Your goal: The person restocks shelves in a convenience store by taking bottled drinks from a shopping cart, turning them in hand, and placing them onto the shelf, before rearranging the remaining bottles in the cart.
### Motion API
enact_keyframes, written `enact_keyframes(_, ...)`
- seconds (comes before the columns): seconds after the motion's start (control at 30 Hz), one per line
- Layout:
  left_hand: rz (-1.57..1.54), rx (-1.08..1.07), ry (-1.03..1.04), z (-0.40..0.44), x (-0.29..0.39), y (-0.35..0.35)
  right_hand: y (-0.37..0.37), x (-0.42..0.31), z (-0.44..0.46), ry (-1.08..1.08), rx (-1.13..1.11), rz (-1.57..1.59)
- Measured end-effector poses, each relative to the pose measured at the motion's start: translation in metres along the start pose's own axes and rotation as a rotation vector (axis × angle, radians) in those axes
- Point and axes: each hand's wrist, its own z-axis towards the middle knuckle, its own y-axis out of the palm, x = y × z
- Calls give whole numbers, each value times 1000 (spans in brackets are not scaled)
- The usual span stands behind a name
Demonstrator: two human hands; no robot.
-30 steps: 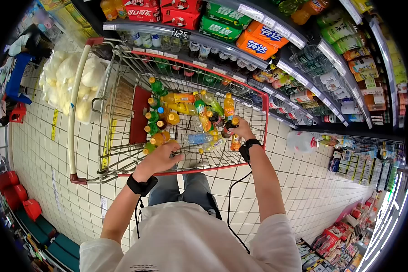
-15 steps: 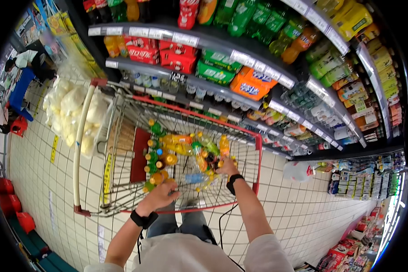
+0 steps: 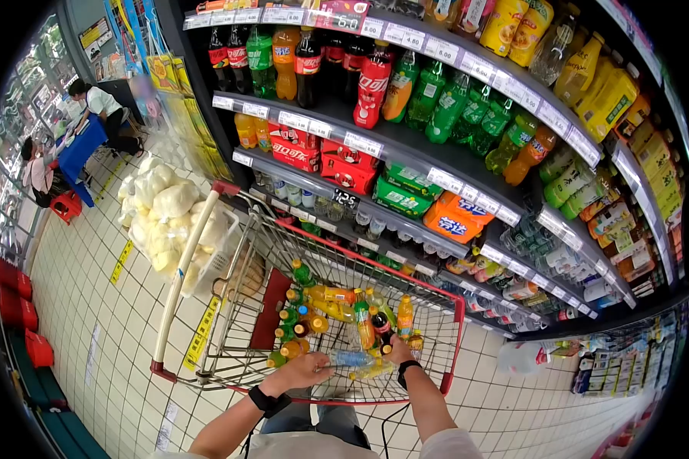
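Over the shopping cart (image 3: 461,321), my right hand (image 3: 399,353) is closed around the capped end of a dark cola bottle (image 3: 380,321). My left hand (image 3: 302,370) is at the near side of the cart, its fingers bent about the end of a clear bottle with a blue label (image 3: 352,358); part of that grip is hidden. Orange and green drink bottles lie in the middle of the cart, among them a yellow drink bottle (image 3: 332,310). An orange drink bottle (image 3: 405,315) stands beyond my right hand. Several green-capped bottles (image 3: 286,315) are grouped by the red panel.
A drinks shelf (image 3: 436,164) runs along the cart's far side. White bags (image 3: 161,218) are piled in a crate left of the handle (image 3: 184,283). A large clear jug (image 3: 522,357) stands on the floor at right. Two people sit by a blue table (image 3: 84,157).
The view has tilted up, showing more shelf. My left hand has moved in to the clear bottle, its fingers drawn together. My right hand is now on the cola bottle.
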Motion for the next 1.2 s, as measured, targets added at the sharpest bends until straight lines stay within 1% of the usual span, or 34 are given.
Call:
enact_keyframes(0.03,1,7,6,0,-2,0,-4,1,0,5,2,-20)
enact_keyframes(0.1,38,-54,-45,-4,3,-3,7,8,11,30,3,-51)
enact_keyframes(0.17,48,-49,-31,-3,3,-4,7,7,17,54,4,-83)
enact_keyframes(0.23,54,-89,-1,-2,3,-5,-2,-6,5,60,-70,-18)
enact_keyframes(0.27,49,-114,-27,-2,9,-9,-3,-7,5,51,-82,-66)
enact_keyframes(0.37,12,-116,26,-5,25,-22,-3,-11,3,14,-67,-66)
enact_keyframes(0.4,14,-108,33,-3,26,-26,-6,-12,3,1,-101,-33)
enact_keyframes(0.43,41,-156,30,1,26,-30,-10,-12,1,0,-133,18)
enact_keyframes(0.47,69,-203,27,3,26,-35,-15,-15,-1,46,-139,27)
enact_keyframes(0.5,71,-198,32,4,29,-43,-17,-22,-5,92,-148,37)
enact_keyframes(0.53,61,-191,81,4,32,-51,-22,-28,-10,140,-140,112)
enact_keyframes(0.57,52,-185,130,6,33,-59,-21,-31,-10,134,-78,109)
enact_keyframes(0.63,53,-196,147,15,27,-71,-26,-43,-17,157,-2,263)
enact_keyframes(0.67,46,-204,188,19,28,-78,-32,-57,-20,225,9,281)
enact_keyframes(0.7,34,-216,233,22,30,-80,-39,-65,-29,197,67,358)
enact_keyframes(0.77,28,-196,247,22,36,-88,-46,-66,-15,81,14,260)
enact_keyframes(0.8,-2,-171,282,21,40,-96,-44,-82,-24,89,18,258)
enact_keyframes(0.87,-21,-129,343,22,31,-95,-59,-163,-72,-82,355,1216)
enact_keyframes(0.97,-83,-131,338,11,36,-104,-72,-224,-110,-235,401,1366)
enact_keyframes(1.07,-195,-93,364,-8,43,-92,-73,-273,-160,-363,478,1469)
enact_keyframes(1.1,-237,-75,374,-18,47,-90,-70,-279,-175,-374,496,1471)
enact_keyframes(1.13,-259,-52,415,-27,54,-83,-68,-280,-190,-403,518,1537)
enact_keyframes(1.2,-217,-64,455,-55,60,-79,-47,-290,-222,-428,584,1683)
